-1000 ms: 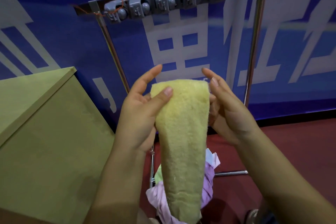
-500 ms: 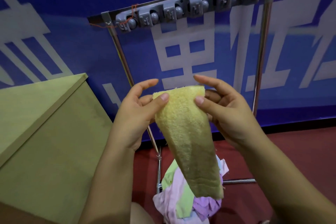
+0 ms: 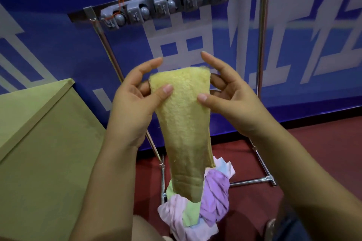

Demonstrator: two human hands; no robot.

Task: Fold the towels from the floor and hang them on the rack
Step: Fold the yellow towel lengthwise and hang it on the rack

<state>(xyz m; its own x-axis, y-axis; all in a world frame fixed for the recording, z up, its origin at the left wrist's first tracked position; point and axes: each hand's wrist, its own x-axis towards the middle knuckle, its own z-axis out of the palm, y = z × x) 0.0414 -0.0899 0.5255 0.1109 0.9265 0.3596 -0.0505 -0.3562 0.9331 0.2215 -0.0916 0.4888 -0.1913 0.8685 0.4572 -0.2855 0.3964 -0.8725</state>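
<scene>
A folded yellow towel [image 3: 184, 123] hangs long and narrow in front of me. My left hand [image 3: 135, 103] pinches its top left corner between thumb and fingers. My right hand [image 3: 231, 100] pinches the top right corner the same way. Above and behind stands the metal rack [image 3: 261, 45], with a grey bar of hooks and clips [image 3: 176, 4] across its top; nothing hangs on it. On the red floor below lies a heap of crumpled towels [image 3: 195, 207] in pink, purple, green and pale blue.
A tan cardboard box [image 3: 43, 143] fills the left side, close to my left arm. A blue banner wall [image 3: 49, 35] stands right behind the rack. The rack's foot bar [image 3: 252, 182] lies on the red floor [image 3: 323, 143] to the right.
My right hand has shifted from beside the towel to pinching its top right corner. The towel now hangs straighter, and the view has tipped down, showing more of the floor pile.
</scene>
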